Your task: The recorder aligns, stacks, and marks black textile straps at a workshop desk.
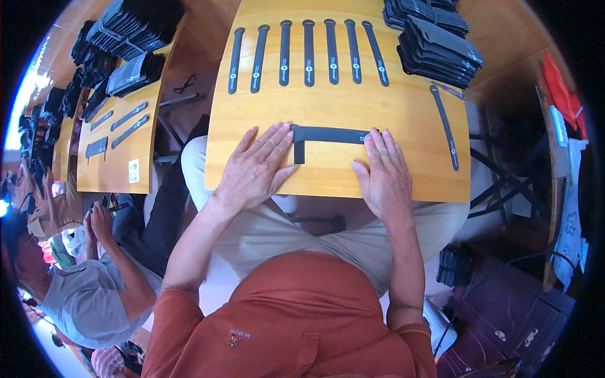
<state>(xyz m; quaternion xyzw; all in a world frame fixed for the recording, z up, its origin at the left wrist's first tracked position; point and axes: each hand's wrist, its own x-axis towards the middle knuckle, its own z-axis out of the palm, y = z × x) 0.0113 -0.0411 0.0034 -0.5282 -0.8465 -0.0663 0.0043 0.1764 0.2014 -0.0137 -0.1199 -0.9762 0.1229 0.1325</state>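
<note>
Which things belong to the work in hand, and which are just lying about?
Belong to the work:
dark L-shaped piece between left hand and right hand
seven dark straps in a row, probably
dark stacks, upper right, probably

Apparently just lying about:
slim pen-like tool
red item, far right
</note>
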